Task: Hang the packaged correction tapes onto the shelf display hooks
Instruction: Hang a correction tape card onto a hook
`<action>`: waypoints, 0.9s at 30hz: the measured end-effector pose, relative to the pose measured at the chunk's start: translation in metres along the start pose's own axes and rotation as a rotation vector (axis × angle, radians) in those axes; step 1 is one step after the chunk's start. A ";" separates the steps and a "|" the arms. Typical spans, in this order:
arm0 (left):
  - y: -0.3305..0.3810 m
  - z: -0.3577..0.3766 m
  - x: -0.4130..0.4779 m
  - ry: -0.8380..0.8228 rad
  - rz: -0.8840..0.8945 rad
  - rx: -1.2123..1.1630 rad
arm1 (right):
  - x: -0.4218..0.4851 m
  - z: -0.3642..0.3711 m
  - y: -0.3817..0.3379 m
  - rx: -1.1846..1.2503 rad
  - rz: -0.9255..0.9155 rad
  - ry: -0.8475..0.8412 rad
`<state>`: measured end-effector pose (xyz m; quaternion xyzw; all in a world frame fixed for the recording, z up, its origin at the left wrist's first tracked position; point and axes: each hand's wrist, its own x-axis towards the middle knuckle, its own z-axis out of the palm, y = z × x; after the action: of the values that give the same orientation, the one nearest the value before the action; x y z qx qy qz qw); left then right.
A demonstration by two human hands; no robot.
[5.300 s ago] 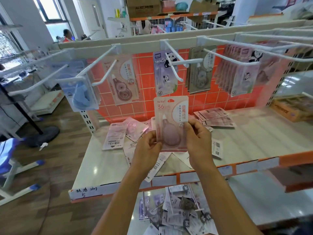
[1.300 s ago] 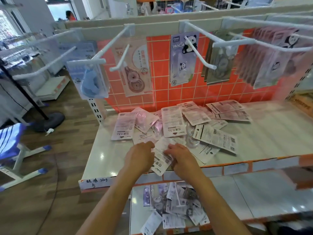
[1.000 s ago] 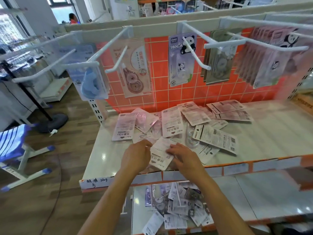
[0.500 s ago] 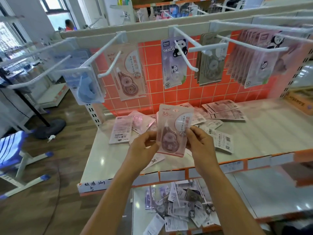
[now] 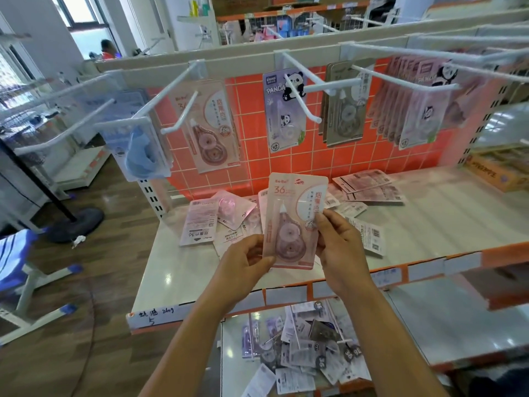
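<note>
I hold a pink packaged correction tape [image 5: 293, 222] upright above the shelf, front side facing me. My left hand [image 5: 246, 265] pinches its lower left edge and my right hand [image 5: 337, 247] grips its right edge. Behind it, several more packs [image 5: 217, 219] lie scattered on the white shelf [image 5: 446, 219]. Up on the orange tiled back panel, a matching pink pack [image 5: 209, 130] hangs on a white hook [image 5: 177, 116]. A panda pack [image 5: 284, 110] hangs to its right.
More white hooks [image 5: 400, 78] carry grey and pink packs [image 5: 412, 107] at the right. A blue pack [image 5: 140, 147] hangs at the left. A lower shelf holds a heap of packs [image 5: 309, 356]. A cardboard box [image 5: 501, 170] stands at the far right.
Both hands picked a pack face down from the shelf pile, turned it front side up and raised it. Since half a second ago it has stayed held upright.
</note>
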<state>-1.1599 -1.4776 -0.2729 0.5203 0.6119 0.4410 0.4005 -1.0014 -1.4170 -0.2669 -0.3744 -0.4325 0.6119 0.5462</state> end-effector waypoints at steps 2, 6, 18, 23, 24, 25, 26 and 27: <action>0.000 -0.004 -0.002 0.011 0.003 -0.027 | -0.002 0.004 -0.003 0.024 -0.001 -0.031; 0.004 -0.011 -0.007 0.079 0.047 -0.176 | -0.007 0.017 -0.007 0.018 -0.013 -0.111; 0.003 -0.042 -0.033 0.311 0.183 -0.273 | -0.033 0.056 -0.006 -0.006 -0.052 -0.271; 0.010 -0.058 -0.039 0.333 0.279 -0.243 | -0.036 0.071 -0.011 0.016 -0.089 -0.284; 0.010 -0.061 -0.040 0.340 0.295 -0.239 | -0.037 0.073 -0.010 -0.002 -0.095 -0.282; 0.011 -0.063 -0.040 0.349 0.306 -0.244 | -0.037 0.074 -0.009 -0.026 -0.098 -0.276; 0.012 -0.065 -0.040 0.356 0.314 -0.252 | -0.037 0.075 -0.008 -0.042 -0.096 -0.270; 0.012 -0.067 -0.040 0.360 0.320 -0.259 | -0.037 0.076 -0.007 -0.050 -0.093 -0.263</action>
<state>-1.2146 -1.5249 -0.2405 0.4678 0.5218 0.6587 0.2737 -1.0656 -1.4630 -0.2346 -0.2839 -0.5323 0.6189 0.5031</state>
